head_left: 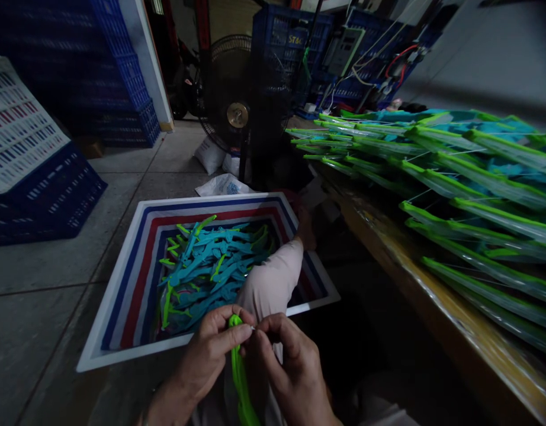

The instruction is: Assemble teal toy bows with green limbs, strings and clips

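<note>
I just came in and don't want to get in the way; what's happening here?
Someone is working with bare hands: the left hand pinches the top of a bright green piece, and the right hand meets it there, fingertips at a small pale bit. Behind them, a white-rimmed bin holds a pile of teal and green pieces, with a pale-trousered leg over it. More green-edged pieces lie in rows on the table at right.

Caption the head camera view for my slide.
Two hands pinch a bright green strip beside a white-rimmed bin of teal and green pieces.
</note>
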